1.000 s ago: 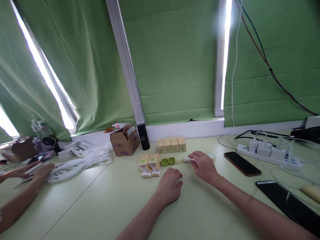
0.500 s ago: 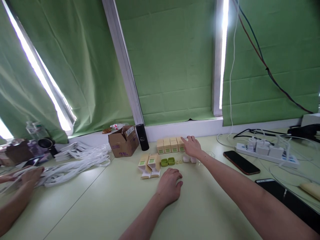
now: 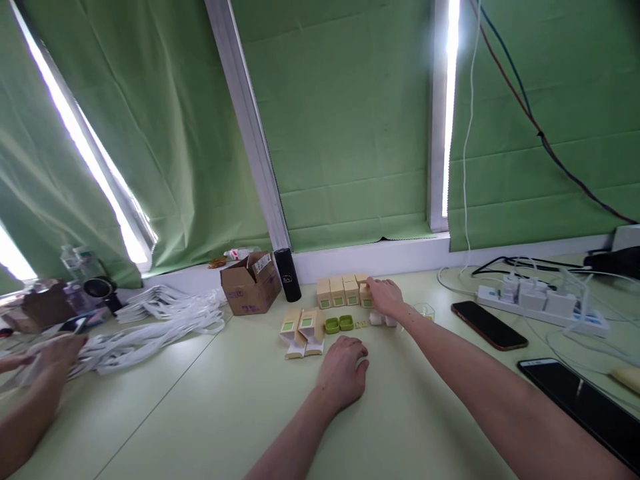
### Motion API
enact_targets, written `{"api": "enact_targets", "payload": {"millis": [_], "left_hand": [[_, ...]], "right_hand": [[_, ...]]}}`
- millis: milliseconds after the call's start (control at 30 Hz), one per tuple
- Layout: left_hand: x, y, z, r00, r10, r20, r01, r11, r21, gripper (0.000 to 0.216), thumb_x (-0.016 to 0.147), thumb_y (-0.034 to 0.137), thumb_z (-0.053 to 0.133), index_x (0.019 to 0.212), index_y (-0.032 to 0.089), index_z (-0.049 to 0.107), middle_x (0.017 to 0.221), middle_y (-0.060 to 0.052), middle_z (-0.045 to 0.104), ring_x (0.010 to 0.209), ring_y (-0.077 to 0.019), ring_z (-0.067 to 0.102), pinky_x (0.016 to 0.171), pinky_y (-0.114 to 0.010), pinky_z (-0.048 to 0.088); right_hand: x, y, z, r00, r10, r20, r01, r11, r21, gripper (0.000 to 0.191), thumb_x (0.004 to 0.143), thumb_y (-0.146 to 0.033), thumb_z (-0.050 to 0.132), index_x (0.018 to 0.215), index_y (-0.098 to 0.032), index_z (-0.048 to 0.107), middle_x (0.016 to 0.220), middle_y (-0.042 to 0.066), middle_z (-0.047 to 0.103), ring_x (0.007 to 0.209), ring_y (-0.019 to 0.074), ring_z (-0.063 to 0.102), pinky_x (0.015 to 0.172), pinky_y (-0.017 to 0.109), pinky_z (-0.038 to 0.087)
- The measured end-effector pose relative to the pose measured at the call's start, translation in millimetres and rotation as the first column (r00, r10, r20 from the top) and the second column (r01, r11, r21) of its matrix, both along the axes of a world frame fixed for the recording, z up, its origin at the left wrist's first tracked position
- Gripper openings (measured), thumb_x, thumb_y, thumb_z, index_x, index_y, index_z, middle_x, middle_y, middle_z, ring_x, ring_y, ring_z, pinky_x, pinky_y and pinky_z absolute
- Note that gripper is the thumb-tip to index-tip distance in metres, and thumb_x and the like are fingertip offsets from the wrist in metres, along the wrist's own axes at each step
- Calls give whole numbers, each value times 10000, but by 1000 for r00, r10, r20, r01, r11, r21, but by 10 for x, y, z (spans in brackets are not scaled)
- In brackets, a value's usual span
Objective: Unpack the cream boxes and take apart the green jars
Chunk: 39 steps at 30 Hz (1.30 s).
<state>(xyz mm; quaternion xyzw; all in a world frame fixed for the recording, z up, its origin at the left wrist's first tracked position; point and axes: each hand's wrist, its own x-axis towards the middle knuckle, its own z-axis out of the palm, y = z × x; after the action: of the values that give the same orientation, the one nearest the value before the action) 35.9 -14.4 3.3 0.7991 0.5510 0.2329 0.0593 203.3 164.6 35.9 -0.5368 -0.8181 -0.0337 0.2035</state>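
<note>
My right hand [image 3: 386,297] reaches to the row of small tan boxes [image 3: 339,292] with green labels and its fingers close around the rightmost box [image 3: 365,294]. My left hand [image 3: 345,370] rests on the green table, fingers curled under, nothing visible in it. Just ahead of it lie two opened tan boxes [image 3: 303,329], a green two-cup case [image 3: 339,324], tiny yellow pieces [image 3: 361,324] and small white items [image 3: 380,319]. A little clear cup [image 3: 424,311] stands to the right of my right hand.
A cardboard box [image 3: 250,285] and black flask [image 3: 288,274] stand near the sill. Two phones [image 3: 489,325] [image 3: 580,403] and a power strip [image 3: 543,304] with chargers lie at right. Another person's hands [image 3: 47,357] handle white bags [image 3: 155,320] at left.
My right hand left the white items, reached forward to the row of boxes and took hold of the rightmost one. My left hand stayed put. The other person's hands shifted at left.
</note>
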Motion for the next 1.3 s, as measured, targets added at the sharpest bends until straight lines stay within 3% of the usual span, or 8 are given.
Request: {"api": "enact_targets", "payload": {"millis": [167, 367, 500, 633, 767, 900, 1100, 1300], "left_hand": [[-9, -5, 16, 996, 22, 90, -25, 999, 41, 211, 867, 127, 598, 1031, 199, 709, 1111, -90, 746, 1141, -282, 629, 1011, -432, 519], [-29, 20, 6, 950, 91, 297, -141, 978, 154, 297, 902, 94, 542, 1160, 200, 644, 1146, -107, 676, 1122, -252, 633, 1023, -423, 512], [-64, 61, -21, 902, 82, 425, -166, 972, 164, 471, 833, 18, 544, 1266, 199, 574, 1230, -122, 613, 1153, -249, 631, 1075, -452, 482], [-96, 94, -80, 864, 22, 503, -81, 992, 96, 577, 732, -49, 549, 1239, 221, 601, 1331, -107, 591, 1309, -272, 550, 1167, -477, 400], [-86, 97, -138, 824, -6, 567, 21, 1000, -21, 708, 724, -35, 575, 1368, 256, 539, 1382, -94, 578, 1317, -264, 548, 1193, -478, 371], [-58, 89, -140, 798, 5, 603, 55, 995, -82, 739, 728, -21, 586, 1407, 257, 499, 1372, -105, 568, 1301, -257, 557, 1189, -473, 381], [-54, 108, -164, 814, 22, 580, 24, 997, -72, 674, 728, -27, 580, 1352, 227, 556, 1301, -108, 583, 1218, -243, 610, 1155, -470, 434], [-62, 107, -164, 859, 58, 509, -19, 996, -82, 598, 718, -17, 605, 1276, 191, 662, 1270, -119, 614, 1255, -278, 598, 1169, -474, 429]], "right_hand": [[92, -137, 102, 990, 29, -136, -23, 999, 40, 283, 952, -124, 621, 1231, -165, 591, 1177, 119, 711, 1060, 242, 676, 929, 346, 494], [258, -697, 169, 945, 169, -279, -143, 984, 110, 392, 973, -217, 607, 1343, -226, 479, 1310, 89, 668, 1160, 225, 644, 956, 330, 498], [357, -1191, -20, 812, 318, -490, -319, 944, 85, 446, 935, -259, 628, 1354, -258, 476, 1275, 88, 673, 1136, 265, 661, 949, 422, 539], [425, -1474, -340, 768, 342, -542, -401, 916, 10, 453, 922, -271, 634, 1355, -255, 498, 1299, 106, 658, 1126, 279, 664, 986, 464, 543], [477, -1535, -552, 758, 339, -557, -426, 904, -30, 604, 871, -244, 664, 1427, -261, 431, 1372, 116, 601, 1138, 280, 643, 986, 464, 544], [529, -1529, -559, 760, 309, -572, -404, 914, -44, 760, 842, -278, 699, 1508, -283, 332, 1418, 117, 538, 1103, 265, 631, 905, 427, 562], [548, -1532, -494, 806, 276, -524, -360, 931, -64, 581, 838, -302, 689, 1376, -211, 489, 1129, 84, 647, 988, 258, 641, 856, 401, 537], [524, -1524, -496, 859, 261, -441, -332, 939, -90, 396, 858, -288, 644, 1237, -202, 564, 1097, 82, 675, 965, 255, 634, 827, 390, 507]]}}
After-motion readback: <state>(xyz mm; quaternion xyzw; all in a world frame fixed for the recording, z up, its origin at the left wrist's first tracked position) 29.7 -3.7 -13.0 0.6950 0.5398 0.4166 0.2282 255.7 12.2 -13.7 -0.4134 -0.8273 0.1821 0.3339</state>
